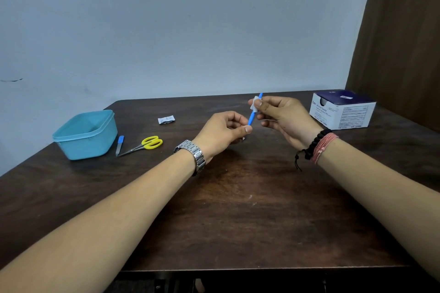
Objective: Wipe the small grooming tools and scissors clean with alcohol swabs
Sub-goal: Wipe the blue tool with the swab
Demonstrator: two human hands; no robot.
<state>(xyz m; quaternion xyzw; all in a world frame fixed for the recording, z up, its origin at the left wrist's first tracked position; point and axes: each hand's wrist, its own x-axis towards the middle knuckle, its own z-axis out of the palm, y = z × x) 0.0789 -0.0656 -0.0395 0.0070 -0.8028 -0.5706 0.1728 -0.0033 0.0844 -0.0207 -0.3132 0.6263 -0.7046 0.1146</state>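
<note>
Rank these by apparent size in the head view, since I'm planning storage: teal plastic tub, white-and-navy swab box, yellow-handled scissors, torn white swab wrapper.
1-2. Teal plastic tub and white-and-navy cardboard swab box: alike, and they sit at different distances, so unranked.
3. Yellow-handled scissors.
4. Torn white swab wrapper.

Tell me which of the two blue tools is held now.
The thin blue plastic stick, pinched by both hands; the blue-handled metal file lies on the table beside the yellow scissors.
</note>
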